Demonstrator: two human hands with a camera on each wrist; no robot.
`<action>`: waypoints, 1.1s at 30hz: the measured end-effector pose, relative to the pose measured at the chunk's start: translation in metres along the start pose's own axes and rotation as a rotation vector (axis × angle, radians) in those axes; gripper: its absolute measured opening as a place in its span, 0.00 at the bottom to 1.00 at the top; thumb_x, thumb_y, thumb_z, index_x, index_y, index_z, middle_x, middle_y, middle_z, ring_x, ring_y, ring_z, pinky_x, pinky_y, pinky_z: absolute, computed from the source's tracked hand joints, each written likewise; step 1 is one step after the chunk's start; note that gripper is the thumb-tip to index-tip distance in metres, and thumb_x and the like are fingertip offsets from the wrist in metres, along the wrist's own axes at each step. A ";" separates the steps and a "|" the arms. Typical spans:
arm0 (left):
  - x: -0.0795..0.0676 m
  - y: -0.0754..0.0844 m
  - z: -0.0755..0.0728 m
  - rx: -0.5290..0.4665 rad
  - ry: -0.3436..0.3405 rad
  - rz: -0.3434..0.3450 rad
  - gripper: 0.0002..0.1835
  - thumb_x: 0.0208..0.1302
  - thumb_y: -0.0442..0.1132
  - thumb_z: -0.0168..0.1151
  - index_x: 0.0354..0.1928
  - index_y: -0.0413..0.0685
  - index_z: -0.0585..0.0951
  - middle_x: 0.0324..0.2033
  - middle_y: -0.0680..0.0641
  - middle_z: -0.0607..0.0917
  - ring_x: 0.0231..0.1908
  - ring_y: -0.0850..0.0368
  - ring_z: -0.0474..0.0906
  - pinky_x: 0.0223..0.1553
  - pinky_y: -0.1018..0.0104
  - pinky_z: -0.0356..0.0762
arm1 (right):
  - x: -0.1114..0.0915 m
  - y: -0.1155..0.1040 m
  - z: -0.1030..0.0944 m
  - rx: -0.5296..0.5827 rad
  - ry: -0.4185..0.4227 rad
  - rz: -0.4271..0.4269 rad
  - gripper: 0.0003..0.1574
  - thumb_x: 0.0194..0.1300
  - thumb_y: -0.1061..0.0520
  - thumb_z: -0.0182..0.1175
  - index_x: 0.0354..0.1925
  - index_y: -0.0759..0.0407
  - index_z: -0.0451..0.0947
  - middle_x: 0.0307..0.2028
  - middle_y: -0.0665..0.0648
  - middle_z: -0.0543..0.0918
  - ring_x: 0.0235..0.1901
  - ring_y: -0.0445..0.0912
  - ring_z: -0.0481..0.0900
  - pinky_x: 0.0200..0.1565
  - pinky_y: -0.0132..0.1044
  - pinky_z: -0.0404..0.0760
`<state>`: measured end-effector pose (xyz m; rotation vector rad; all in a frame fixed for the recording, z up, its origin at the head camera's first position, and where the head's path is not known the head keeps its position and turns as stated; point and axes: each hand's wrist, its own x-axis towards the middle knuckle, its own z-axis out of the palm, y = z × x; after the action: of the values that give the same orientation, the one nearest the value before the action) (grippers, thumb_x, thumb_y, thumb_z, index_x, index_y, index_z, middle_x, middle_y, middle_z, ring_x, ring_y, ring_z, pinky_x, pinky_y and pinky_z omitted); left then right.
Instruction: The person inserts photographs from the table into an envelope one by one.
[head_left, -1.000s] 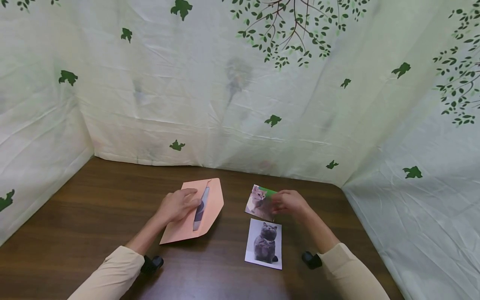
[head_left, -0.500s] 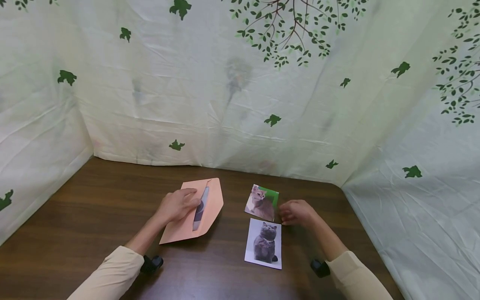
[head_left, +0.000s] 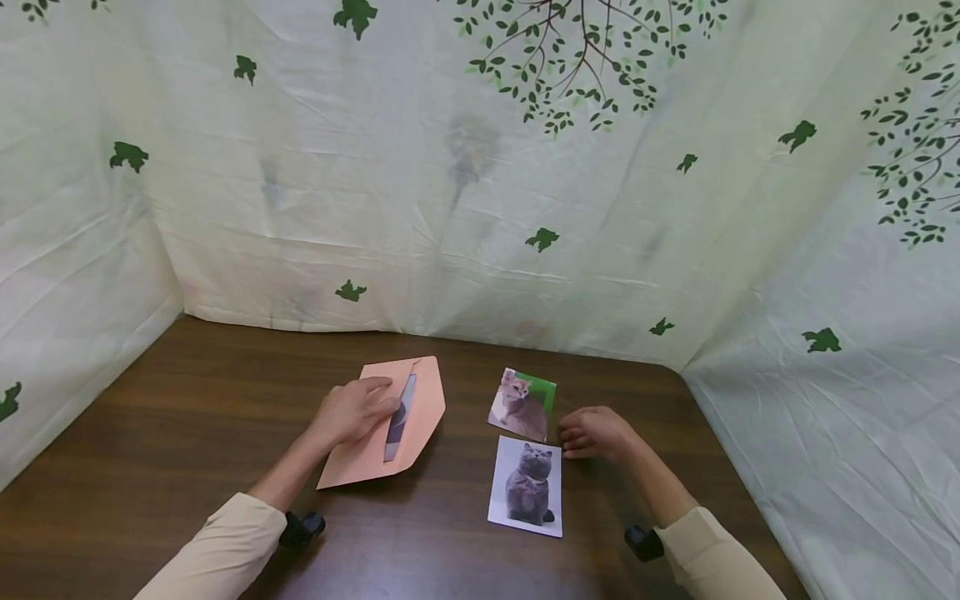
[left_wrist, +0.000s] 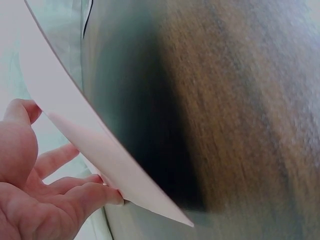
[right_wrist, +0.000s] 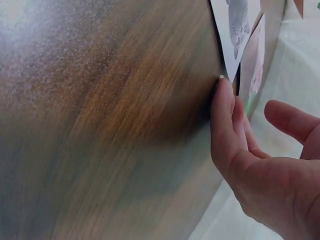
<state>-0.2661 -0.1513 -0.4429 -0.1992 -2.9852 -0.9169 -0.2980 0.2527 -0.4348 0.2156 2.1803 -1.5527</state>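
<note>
My left hand (head_left: 358,413) holds a pink envelope (head_left: 427,408), which tilts with its right side up off the table and a shadow below. Part of a photo (head_left: 399,425) shows in the envelope's opening. In the left wrist view the fingers (left_wrist: 90,197) reach the edge of the envelope (left_wrist: 95,135). To the right lie two cat photos: a light cat on green (head_left: 525,404) and, nearer, a grey cat on white (head_left: 534,492). My right hand (head_left: 595,433) rests beside them, fingers loosely bent, thumb apart, fingertips right at the corner of the grey-cat photo (right_wrist: 236,30).
Everything lies on a dark wooden table (head_left: 225,392). A pale curtain with green leaf prints (head_left: 420,208) hangs along the back and both sides. Each wrist carries a small black camera, the left camera (head_left: 302,529) and the right camera (head_left: 643,543).
My right hand has let go of the light-cat photo and drawn back to the right, leaving it above the grey-cat photo. The left hand and envelope have stayed in place.
</note>
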 end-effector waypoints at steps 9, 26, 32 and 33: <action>0.000 0.000 0.001 -0.001 0.003 0.000 0.29 0.70 0.51 0.55 0.66 0.41 0.78 0.63 0.33 0.79 0.62 0.25 0.72 0.59 0.36 0.71 | -0.003 0.000 0.002 -0.010 -0.038 0.011 0.23 0.74 0.63 0.49 0.60 0.79 0.70 0.48 0.71 0.80 0.38 0.52 0.81 0.44 0.48 0.87; -0.001 0.001 0.000 -0.003 0.000 -0.007 0.29 0.71 0.51 0.55 0.66 0.41 0.77 0.64 0.33 0.78 0.63 0.26 0.72 0.60 0.36 0.70 | -0.004 -0.001 0.005 -0.014 -0.043 0.041 0.23 0.73 0.63 0.52 0.60 0.78 0.70 0.48 0.69 0.78 0.39 0.52 0.81 0.45 0.48 0.87; -0.001 0.002 0.000 -0.009 -0.005 -0.013 0.29 0.70 0.51 0.55 0.67 0.41 0.77 0.64 0.32 0.78 0.63 0.26 0.72 0.60 0.36 0.70 | -0.003 0.000 0.005 0.000 -0.057 0.032 0.24 0.74 0.63 0.51 0.61 0.79 0.69 0.48 0.69 0.79 0.39 0.51 0.83 0.46 0.46 0.87; -0.001 0.002 0.000 -0.010 -0.005 -0.015 0.29 0.70 0.51 0.55 0.67 0.41 0.77 0.64 0.32 0.78 0.63 0.26 0.72 0.60 0.36 0.70 | -0.003 0.000 0.005 -0.002 -0.060 0.031 0.24 0.74 0.63 0.51 0.61 0.79 0.69 0.47 0.68 0.80 0.38 0.50 0.83 0.46 0.46 0.87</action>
<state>-0.2647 -0.1502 -0.4420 -0.1804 -2.9914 -0.9339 -0.2942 0.2487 -0.4349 0.1983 2.1229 -1.5206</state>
